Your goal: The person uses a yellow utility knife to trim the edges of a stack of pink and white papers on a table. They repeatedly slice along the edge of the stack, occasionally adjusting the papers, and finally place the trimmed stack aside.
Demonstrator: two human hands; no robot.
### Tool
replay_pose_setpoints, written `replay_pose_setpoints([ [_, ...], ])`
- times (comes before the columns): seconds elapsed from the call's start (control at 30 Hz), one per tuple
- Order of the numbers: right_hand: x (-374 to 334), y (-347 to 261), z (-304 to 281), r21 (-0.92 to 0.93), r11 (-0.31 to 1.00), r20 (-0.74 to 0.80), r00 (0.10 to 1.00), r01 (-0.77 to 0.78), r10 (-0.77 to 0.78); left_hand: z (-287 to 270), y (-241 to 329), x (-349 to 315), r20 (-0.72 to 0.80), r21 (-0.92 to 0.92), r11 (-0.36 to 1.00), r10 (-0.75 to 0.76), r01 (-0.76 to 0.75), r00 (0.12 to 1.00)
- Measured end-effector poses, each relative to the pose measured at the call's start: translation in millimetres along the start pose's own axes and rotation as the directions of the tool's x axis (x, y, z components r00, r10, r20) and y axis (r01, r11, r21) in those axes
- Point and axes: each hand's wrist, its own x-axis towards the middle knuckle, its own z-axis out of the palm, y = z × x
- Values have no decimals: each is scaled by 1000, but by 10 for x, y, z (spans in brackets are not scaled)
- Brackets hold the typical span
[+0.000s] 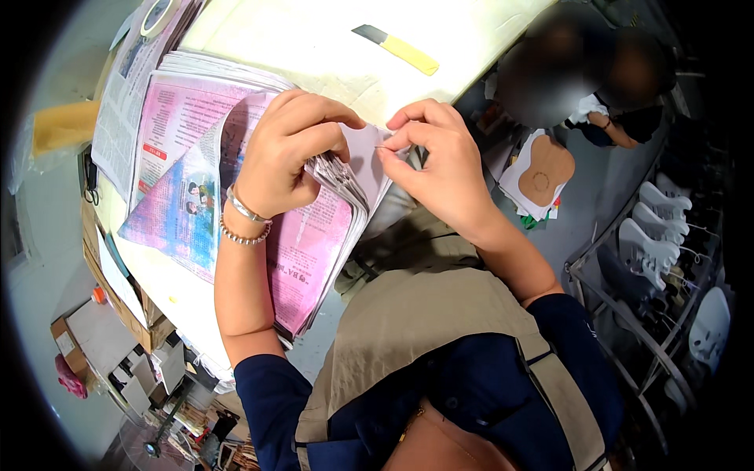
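Note:
A thick pile of newspapers (310, 263), printed in pink, blue and grey, lies along the near edge of a table and juts past it. My left hand (287, 153) is closed on the pile's turned-up edge, its fingers curled over the pages. Between my hands a pale sheet (366, 153) stands up from the pile. At that sheet's edge, my right hand (432, 157) has thumb and forefinger pinched together. Something thin shows at those fingertips, too small to make out. One page corner (177, 204) is folded over to the left of my left wrist.
A yellow-handled cutter knife (399, 51) lies on the pale tabletop (314, 39) beyond my hands. A tape roll (157, 17) rests at the far left. Rightward, a person bends near a tan cut-out piece (547, 169) on papers; a metal rack (628, 314) holds white shaped forms (650, 243).

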Motion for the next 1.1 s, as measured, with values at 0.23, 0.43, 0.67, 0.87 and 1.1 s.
replay_pose_setpoints([
  [0.23,-59,120,2,237,957,75,985,-169,155,-12,26,21,19,2,1000,2,-2,1000],
  [0.43,65,-20,-34,137,945,141,950,-297,278,3,37,34,27,4,1000,-7,6,1000],
  [0.67,98,2,-19,155,943,230,939,-294,255,-7,49,32,19,2,1000,-11,11,1000],
  [0.87,94,45,67,229,947,162,968,-226,192,-11,44,17,-25,17,1000,2,-1,1000],
  [1.1,58,129,106,279,937,148,974,-210,174,-23,33,7,19,27,1000,-4,4,1000],
])
